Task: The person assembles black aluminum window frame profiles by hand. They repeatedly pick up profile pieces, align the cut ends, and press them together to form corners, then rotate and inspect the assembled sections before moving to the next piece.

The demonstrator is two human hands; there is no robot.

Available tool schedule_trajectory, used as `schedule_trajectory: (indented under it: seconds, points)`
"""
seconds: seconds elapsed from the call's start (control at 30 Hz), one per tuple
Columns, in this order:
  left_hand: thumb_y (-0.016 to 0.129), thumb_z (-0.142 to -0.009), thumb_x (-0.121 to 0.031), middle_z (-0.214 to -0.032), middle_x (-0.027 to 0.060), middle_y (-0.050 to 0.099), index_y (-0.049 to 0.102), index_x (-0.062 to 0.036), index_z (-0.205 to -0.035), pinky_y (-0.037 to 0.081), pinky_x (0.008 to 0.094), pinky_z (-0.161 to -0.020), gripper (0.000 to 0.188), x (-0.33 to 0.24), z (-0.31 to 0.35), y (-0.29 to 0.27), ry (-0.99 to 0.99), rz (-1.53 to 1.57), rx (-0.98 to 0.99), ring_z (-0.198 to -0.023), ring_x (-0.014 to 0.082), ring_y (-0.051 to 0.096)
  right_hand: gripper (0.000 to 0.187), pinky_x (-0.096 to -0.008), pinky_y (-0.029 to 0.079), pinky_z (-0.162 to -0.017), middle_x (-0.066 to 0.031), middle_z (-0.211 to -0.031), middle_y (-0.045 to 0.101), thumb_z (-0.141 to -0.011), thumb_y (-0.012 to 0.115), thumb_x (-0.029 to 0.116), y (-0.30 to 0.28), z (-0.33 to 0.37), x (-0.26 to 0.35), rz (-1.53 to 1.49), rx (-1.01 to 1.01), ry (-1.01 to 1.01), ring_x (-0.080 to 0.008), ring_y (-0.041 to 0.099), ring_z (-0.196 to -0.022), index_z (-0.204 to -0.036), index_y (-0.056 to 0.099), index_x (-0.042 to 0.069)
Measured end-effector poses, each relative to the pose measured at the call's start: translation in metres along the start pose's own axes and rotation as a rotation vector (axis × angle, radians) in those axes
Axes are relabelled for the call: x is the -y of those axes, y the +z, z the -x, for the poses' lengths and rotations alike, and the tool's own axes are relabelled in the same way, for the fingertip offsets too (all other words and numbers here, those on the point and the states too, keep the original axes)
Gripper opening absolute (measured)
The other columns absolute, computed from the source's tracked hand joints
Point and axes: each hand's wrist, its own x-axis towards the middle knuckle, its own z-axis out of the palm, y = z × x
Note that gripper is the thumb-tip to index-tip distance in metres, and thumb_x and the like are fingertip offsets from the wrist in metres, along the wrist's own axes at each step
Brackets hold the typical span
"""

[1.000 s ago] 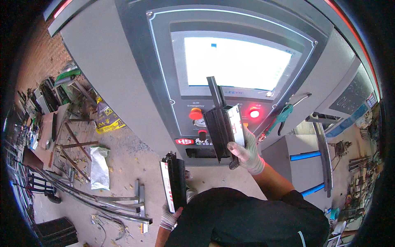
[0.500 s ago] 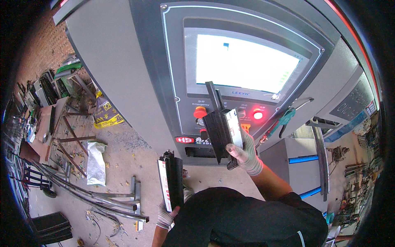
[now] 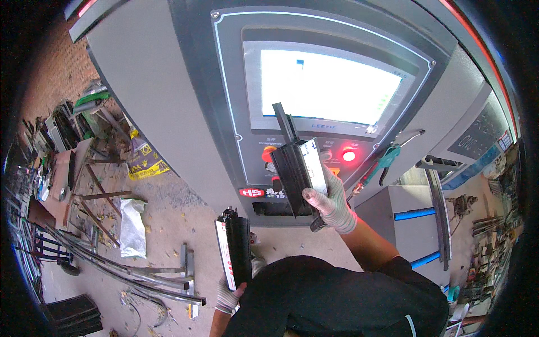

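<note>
My right hand [image 3: 333, 206], in a pale striped glove, is closed around a short black profile piece [image 3: 291, 177] with a white film strip on one face. That piece is held up, tilted, in front of the machine's control panel [image 3: 230, 106] and covers some of its buttons. Lower and to the left, my left hand [image 3: 229, 293], also gloved, grips the bottom of a second black profile piece [image 3: 241, 250]. This one stands nearly upright, its white strip with red marks facing left. Part of the left hand is hidden by the profile and my dark shirt.
The panel carries a bright screen [image 3: 331, 84] and a lit red button [image 3: 349, 155]. A teal-handled air gun [image 3: 387, 160] hangs to its right, above a grey cabinet [image 3: 376, 216]. Long metal bars [image 3: 129, 272] lie on the floor at left, near a white sack [image 3: 133, 227].
The right-hand profile has shifted slightly left and down across the panel. My view has also moved a little. Both hands keep their hold.
</note>
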Motion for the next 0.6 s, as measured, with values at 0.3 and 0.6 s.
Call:
schedule_trajectory:
  seconds: [0.3,0.6]
  points:
    - [0.084,-0.083,-0.011,-0.112,0.0043,0.070,0.059,-0.0015,-0.131,0.054,0.0318,-0.087,0.055,-0.010,0.007,0.008,-0.013,0.021,-0.045,-0.097,0.0137,0.064,0.068,-0.0269,0.048,-0.093,-0.0053,-0.127,0.063,-0.092,0.074,0.029,-0.015,0.027,-0.011,-0.051,-0.030,0.008,-0.0105,0.059,-0.108,-0.144,0.047,-0.003]
    - [0.084,-0.083,-0.017,-0.114,0.0074,0.070,0.059,0.0007,-0.130,0.052,0.0347,-0.092,0.057,-0.025,0.003,0.013,0.031,-0.102,-0.021,-0.102,0.0176,0.064,0.069,-0.0288,0.048,-0.094,-0.0073,-0.127,0.063,-0.091,0.073,0.025,-0.035,0.039,-0.006,-0.034,-0.122,-0.023,-0.0125,0.059,-0.109,-0.147,0.044,-0.004]
